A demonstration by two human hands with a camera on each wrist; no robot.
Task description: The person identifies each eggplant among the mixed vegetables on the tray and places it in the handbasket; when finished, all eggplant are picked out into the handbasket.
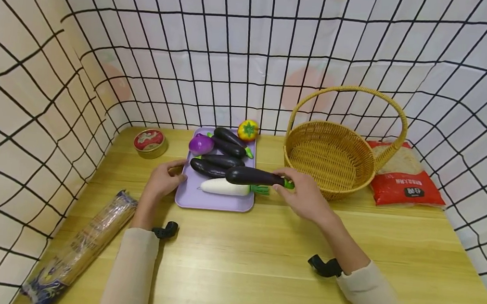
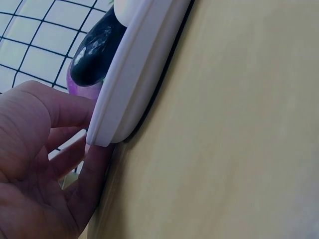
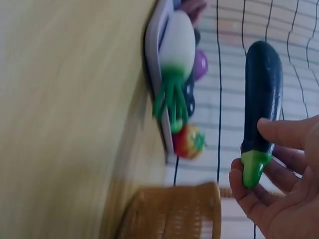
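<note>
My right hand grips a dark purple eggplant by its green stem end, holding it above the right side of the lilac tray. In the right wrist view this eggplant is off the table, thumb on one side and fingers on the other. My left hand holds the tray's left rim between thumb and fingers. On the tray lie several more eggplants, a purple onion-like vegetable and a white radish with green leaves. A yellow-red pepper sits at the back right corner.
A wicker basket with a tall handle stands right of the tray, a red-and-clear packet beside it. A round red-lidded tin stands at left; a long noodle pack lies front left. Black wire mesh encloses the table.
</note>
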